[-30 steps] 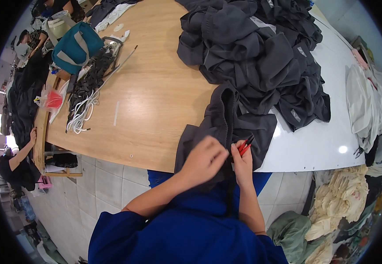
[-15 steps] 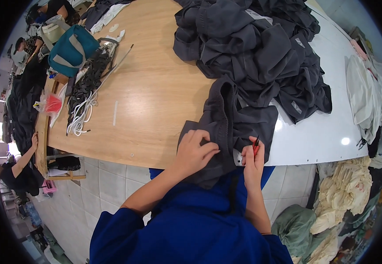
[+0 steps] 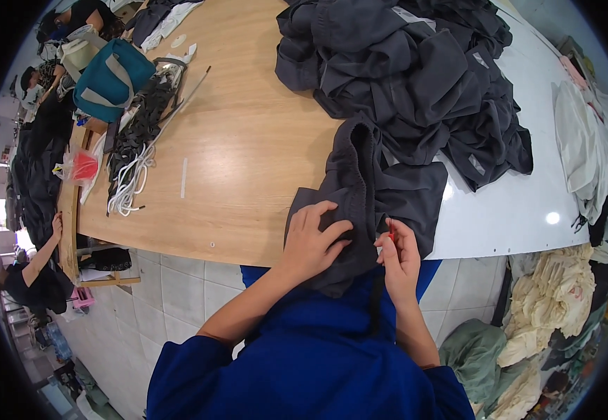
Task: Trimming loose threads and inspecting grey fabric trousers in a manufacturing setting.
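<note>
A dark grey garment with a gathered elastic waistband [image 3: 365, 164] lies at the table's near edge, its lower part hanging over toward my lap. My left hand [image 3: 311, 241] rests on the cloth left of the waistband, thumb and fingers apart. On the other side, my right hand [image 3: 402, 262] pinches a small red tool [image 3: 391, 235] with a dark tip close to the waistband. My fingers cover most of that tool, so its exact kind is unclear.
More dark grey garments [image 3: 402, 84] are heaped beyond. On the left of the table [image 3: 241, 154] lie white cords [image 3: 130, 183], black straps and a teal bag [image 3: 111, 80]. Cream cloth [image 3: 546, 301] is piled at right. Other people work at far left.
My right hand has shifted slightly left toward the waistband, and the red tool has turned and is now more hidden by the fingers. The left hand stays on the cloth.
</note>
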The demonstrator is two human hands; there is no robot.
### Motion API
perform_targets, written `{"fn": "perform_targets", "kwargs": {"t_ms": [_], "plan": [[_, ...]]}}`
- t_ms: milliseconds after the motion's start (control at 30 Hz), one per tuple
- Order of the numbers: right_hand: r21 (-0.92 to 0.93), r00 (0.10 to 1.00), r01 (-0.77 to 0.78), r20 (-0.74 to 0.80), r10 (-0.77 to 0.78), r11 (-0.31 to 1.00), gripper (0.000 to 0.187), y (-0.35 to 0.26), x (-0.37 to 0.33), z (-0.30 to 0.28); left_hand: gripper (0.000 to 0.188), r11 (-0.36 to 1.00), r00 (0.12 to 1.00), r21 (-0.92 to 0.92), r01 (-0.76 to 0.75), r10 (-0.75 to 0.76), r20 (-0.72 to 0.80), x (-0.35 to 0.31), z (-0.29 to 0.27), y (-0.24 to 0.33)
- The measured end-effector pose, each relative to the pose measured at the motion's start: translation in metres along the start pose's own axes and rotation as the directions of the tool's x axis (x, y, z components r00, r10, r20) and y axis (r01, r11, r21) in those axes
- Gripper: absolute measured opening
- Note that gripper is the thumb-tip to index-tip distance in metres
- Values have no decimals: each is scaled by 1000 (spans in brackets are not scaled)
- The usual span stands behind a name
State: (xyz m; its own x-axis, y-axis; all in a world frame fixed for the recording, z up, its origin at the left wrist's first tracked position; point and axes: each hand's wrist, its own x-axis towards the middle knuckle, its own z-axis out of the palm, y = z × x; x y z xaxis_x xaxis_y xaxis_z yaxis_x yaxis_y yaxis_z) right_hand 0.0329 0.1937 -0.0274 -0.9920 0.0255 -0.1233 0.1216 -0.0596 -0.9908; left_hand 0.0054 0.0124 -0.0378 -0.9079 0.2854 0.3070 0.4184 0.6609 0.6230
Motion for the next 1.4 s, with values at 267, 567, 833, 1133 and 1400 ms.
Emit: {"fn": "perform_targets", "kwargs": {"t_ms": [267, 567, 833, 1133, 1400], "plan": [[48, 1000, -23, -3, 23, 999, 32, -1, -4, -1, 18, 985, 961, -50, -163, 147, -235, 2, 22, -28], [52, 994, -104, 22, 103, 993, 33, 6, -7, 2, 8, 857, 951, -489, 163, -268, -153, -11, 18, -24], [-228, 997, 25, -62, -40, 973, 29, 4, -2, 7, 13, 360, 673, -924, 130, -716, -185, -12, -13, -54], [-128, 999, 0, 34, 4, 992, 26, 16, -3, 11, 26, 712, 819, -561, 422, -565, -101, 33, -24, -62], [-318, 938, 189, 338, -75, 929, 33, 1, -9, 27, 37, 817, 840, -200, 540, -512, 178, 50, 0, -46]]}}
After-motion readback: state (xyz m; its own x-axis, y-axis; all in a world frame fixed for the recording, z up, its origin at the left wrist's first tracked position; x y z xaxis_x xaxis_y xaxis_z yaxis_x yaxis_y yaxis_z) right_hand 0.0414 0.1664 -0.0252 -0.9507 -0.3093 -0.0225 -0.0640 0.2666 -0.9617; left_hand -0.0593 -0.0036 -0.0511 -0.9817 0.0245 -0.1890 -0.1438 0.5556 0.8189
